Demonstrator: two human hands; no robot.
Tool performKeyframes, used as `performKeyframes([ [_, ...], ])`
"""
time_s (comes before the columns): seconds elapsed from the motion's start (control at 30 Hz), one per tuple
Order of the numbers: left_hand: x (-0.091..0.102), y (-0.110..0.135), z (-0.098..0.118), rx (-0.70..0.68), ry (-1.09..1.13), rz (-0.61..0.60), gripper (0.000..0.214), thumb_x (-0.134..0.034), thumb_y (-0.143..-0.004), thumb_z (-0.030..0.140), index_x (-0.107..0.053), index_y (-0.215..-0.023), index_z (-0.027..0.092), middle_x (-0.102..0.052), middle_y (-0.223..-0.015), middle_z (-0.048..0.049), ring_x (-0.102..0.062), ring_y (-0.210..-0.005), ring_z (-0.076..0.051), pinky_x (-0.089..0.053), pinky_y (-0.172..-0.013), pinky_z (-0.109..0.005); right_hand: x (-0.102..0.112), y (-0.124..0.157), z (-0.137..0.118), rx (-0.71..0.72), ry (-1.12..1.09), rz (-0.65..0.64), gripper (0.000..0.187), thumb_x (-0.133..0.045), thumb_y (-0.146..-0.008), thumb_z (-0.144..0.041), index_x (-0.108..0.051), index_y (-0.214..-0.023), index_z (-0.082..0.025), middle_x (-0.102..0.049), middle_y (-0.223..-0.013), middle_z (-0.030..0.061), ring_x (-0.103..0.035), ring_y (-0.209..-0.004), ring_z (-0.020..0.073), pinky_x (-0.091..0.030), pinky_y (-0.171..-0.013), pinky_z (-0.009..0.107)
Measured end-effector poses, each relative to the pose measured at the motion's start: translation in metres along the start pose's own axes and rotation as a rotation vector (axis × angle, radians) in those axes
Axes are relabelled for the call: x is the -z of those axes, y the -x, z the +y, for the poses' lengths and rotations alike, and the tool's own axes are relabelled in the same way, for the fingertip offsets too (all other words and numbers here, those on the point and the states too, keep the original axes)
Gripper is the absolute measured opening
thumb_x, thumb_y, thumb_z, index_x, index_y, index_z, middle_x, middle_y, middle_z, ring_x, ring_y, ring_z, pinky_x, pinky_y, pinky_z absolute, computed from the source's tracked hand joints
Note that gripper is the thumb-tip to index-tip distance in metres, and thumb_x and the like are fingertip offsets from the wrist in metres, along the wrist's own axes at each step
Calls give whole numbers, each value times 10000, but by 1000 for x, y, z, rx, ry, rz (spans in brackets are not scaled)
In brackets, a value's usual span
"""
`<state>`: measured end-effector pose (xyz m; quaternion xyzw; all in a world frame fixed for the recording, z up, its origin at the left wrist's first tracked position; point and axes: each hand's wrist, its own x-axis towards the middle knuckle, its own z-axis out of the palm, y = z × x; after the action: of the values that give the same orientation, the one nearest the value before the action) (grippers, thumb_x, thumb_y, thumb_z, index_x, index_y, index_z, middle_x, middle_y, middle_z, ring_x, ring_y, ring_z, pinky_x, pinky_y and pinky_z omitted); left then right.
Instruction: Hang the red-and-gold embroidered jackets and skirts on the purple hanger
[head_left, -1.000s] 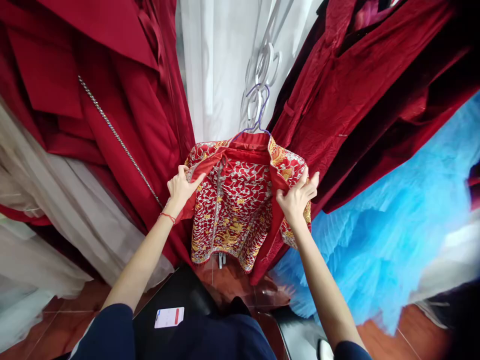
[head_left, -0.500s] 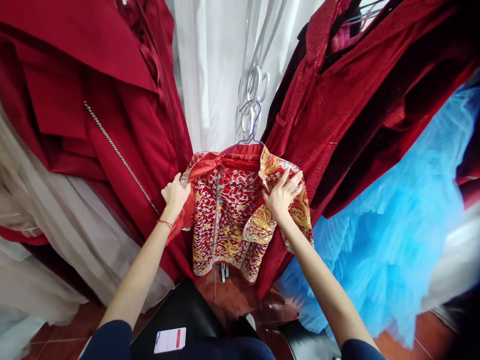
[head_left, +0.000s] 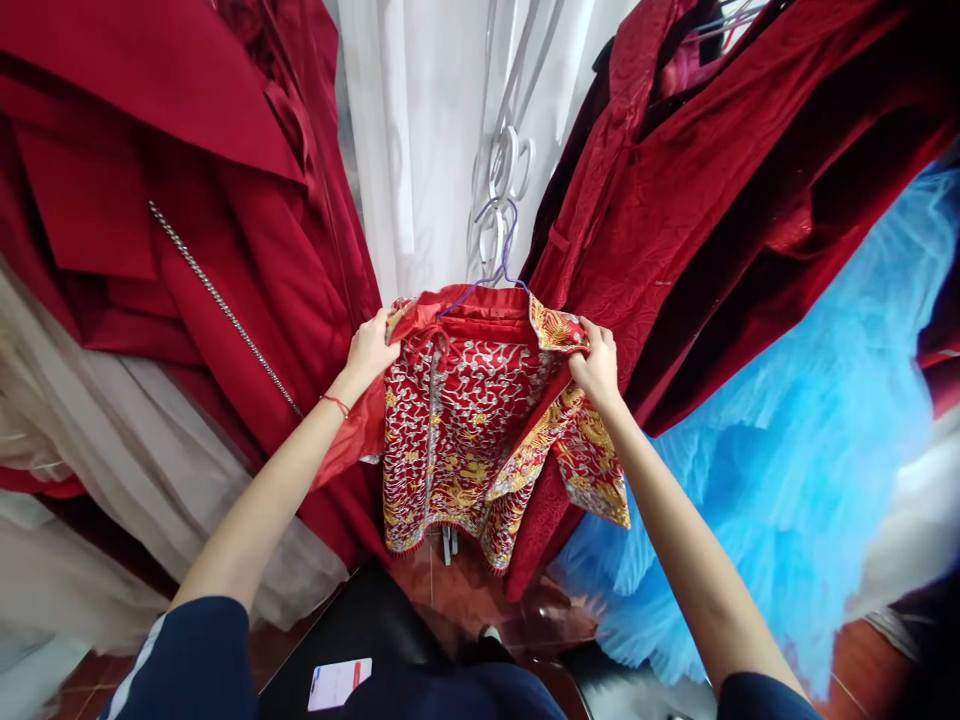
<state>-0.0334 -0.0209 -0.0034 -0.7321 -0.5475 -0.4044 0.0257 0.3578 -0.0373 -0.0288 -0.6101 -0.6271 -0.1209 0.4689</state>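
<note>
A red jacket point(head_left: 469, 440) with gold and silver embroidery hangs in front of me on a thin purple hanger point(head_left: 507, 235). My left hand point(head_left: 373, 345) is closed on its left front edge near the shoulder, where red lining shows. On the other side my right hand point(head_left: 598, 362) grips the right front edge just beside the collar. The jacket's front is spread apart between them, and a patterned skirt or inner piece shows in the opening. Below my right hand an embroidered sleeve hangs down.
Red gowns point(head_left: 247, 240) hang on the left, one with a silver chain trim. More dark red garments point(head_left: 675, 220) and a light blue tulle dress point(head_left: 750, 470) fill the right. White curtains point(head_left: 442, 140) hang behind. A phone-like card point(head_left: 340, 683) lies on a black surface point(head_left: 360, 620) below.
My right hand has gone from lying spread on the jacket front to gripping its edge by the collar. My left hand has moved slightly up and right, holding the other edge.
</note>
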Motion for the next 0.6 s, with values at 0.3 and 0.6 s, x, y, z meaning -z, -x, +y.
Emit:
performKeyframes([
  [0.3,10,-10,-43,25,552,-224,457,-652,-738,462,-699,-997,88,-740,-877,-62,-675,-855,-230,-550,-815,-350,37,-51,42,-152,-242,-264,183,-442,-777,-257,-467,-601,-216,-510,-591,26,-472,-611,185,-486,-674,365],
  [0.6,15,-26,-44,438,664,-316,641,-637,-658,757,-675,-729,121,-679,-628,-85,-649,-638,-220,-528,-608,-332,23,-67,59,-332,-682,-398,235,-495,-678,-314,-327,-531,-239,-354,-517,-38,-329,-544,126,-396,-563,287],
])
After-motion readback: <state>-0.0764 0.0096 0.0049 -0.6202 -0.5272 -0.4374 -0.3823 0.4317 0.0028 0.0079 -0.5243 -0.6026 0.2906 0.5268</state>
